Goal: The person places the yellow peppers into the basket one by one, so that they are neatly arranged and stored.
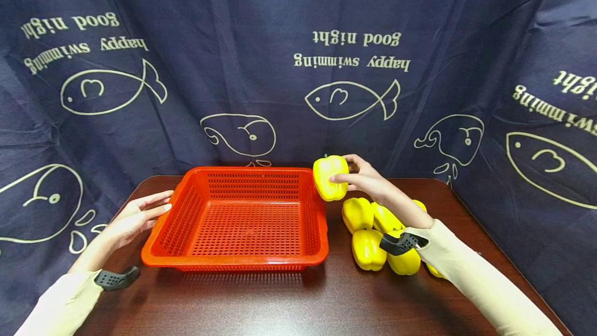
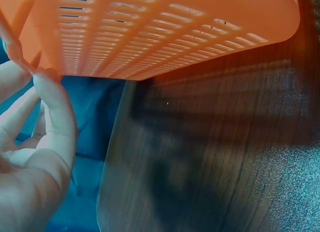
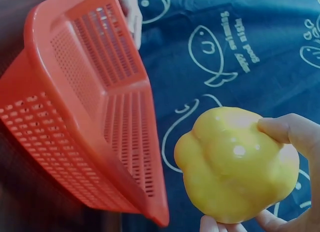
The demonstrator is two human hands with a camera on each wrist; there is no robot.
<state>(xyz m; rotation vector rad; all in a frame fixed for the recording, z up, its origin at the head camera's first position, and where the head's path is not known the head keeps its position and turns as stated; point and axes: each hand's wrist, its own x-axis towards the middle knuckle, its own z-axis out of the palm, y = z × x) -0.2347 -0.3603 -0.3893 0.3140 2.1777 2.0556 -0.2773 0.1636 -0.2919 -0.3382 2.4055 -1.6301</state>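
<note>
A yellow bell pepper point(image 1: 329, 179) hangs above the right rim of a red-orange plastic basket point(image 1: 233, 262). My right hand point(image 1: 366, 180) grips it from the right side, thumb in front; the right wrist view shows the pepper point(image 3: 235, 167) close up, held between thumb and fingers beside the basket. At the basket's left rim, my left hand point(image 1: 135, 218) touches the edge with its fingertips. The left wrist view shows thumb and fingers point(image 2: 55, 102) against the rim, palm free. Inside the basket only its perforated floor shows.
Several yellow peppers point(image 1: 368, 249) lie grouped on the dark brown table point(image 1: 261, 305) right of the basket, partly hidden under my right forearm. A blue curtain point(image 1: 261, 66) with fish drawings hangs behind and along both sides.
</note>
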